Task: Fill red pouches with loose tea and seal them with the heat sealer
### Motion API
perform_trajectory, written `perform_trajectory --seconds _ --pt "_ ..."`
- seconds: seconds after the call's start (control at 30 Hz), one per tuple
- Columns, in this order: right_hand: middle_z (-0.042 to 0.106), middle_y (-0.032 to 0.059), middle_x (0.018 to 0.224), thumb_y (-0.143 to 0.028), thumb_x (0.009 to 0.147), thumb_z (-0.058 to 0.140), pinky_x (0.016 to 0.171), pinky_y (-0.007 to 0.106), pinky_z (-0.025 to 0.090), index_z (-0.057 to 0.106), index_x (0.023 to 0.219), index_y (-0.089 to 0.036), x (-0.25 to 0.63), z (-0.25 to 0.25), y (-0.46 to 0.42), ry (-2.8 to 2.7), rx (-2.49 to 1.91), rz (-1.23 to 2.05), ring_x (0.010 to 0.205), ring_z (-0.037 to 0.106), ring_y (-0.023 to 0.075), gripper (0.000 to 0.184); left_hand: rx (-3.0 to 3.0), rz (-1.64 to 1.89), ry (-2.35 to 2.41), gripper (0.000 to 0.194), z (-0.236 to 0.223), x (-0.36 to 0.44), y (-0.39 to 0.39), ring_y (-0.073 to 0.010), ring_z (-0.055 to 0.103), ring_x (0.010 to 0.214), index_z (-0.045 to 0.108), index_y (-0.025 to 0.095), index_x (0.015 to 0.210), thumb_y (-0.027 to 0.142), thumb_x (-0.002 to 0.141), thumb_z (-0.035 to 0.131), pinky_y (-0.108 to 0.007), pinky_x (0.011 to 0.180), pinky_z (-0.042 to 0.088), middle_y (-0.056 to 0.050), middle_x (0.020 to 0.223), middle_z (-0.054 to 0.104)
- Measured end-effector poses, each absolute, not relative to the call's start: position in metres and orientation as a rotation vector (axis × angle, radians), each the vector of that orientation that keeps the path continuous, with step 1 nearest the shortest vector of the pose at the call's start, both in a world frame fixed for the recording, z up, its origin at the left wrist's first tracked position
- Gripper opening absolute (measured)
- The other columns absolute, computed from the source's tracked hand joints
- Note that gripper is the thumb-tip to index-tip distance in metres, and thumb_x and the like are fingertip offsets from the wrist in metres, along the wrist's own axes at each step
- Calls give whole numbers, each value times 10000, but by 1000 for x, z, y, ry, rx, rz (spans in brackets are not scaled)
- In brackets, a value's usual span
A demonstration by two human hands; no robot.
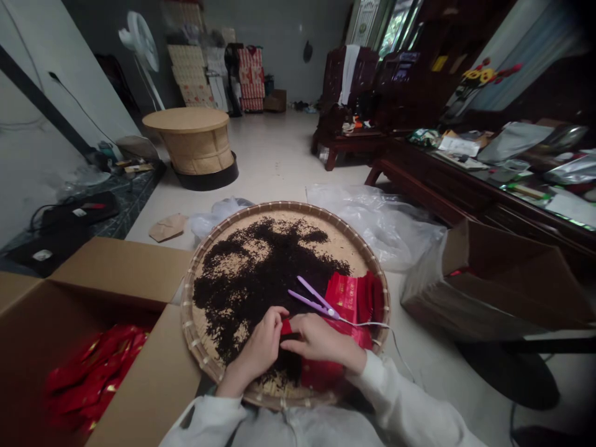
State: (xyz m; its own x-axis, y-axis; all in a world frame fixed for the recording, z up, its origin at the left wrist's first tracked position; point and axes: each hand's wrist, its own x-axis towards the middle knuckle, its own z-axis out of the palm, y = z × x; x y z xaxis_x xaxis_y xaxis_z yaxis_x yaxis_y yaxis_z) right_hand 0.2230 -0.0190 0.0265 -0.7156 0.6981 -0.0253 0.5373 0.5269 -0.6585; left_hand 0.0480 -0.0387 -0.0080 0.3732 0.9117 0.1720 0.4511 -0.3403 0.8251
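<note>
Over the dark leaves [279, 273] in the round woven tray [188, 304], the left hand [261, 343] and right hand [322, 336] pinch a small red packet [285, 327] between their fingers, best held evenly from both sides, clear of the purple iron [331, 312].

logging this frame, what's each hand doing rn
Left hand: closed, fingers pinching a small red packet.
Right hand: closed, fingers on the same packet.

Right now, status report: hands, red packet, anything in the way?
Left hand, right hand gripping red packet. Over tray. Possible obstruction: purple tool, just beyond right hand.
</note>
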Motion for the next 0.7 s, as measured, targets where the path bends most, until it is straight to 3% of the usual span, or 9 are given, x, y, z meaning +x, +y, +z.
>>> perform_trajectory --seconds 0.1,0.33,0.53,0.63,0.7 --pt "661 72 824 -302 872 587 662 254 427 660 842 -127 222 21 -17 -2563 -1083 1066 712 574 169 192 1978 774 1167 253 -5 48 -38 -211 621 943 475 184 1087 112 891 332 -367 829 506 -114 1035 604" --pt "468 -31 619 -325 970 376 551 216 364 553 717 -153 221 -1 -18 -2495 -1024 1274 550 383 99 353 2073 546 1127 197 10 39 -32 -210 632 933 490 203 1014 149 914 329 -347 821 499 -101 1034 638" --pt "359 -62 503 -307 979 374 752 337 447 471 597 -182 223 3 -19 -2696 -931 1009 540 343 114 413 1950 582 1168 146 6 37 -28 -221 652 983 533 223 966 211 904 401 -338 838 489 -102 1112 676" --pt "492 -34 561 -266 987 358 855 399 446 538 640 -181 222 10 -19 -2744 -812 917 617 458 134 400 1764 609 1192 213 5 37 -27 -223 670 954 569 226 1069 274 879 485 -321 825 496 -93 1085 703" --pt "583 -7 659 -248 989 356 984 466 379 603 720 -177 221 18 -18 -2756 -733 867 731 545 151 372 1663 589 1132 247 3 36 -25 -211 680 896 605 236 1089 291 868 509 -291 784 502 -57 991 732"
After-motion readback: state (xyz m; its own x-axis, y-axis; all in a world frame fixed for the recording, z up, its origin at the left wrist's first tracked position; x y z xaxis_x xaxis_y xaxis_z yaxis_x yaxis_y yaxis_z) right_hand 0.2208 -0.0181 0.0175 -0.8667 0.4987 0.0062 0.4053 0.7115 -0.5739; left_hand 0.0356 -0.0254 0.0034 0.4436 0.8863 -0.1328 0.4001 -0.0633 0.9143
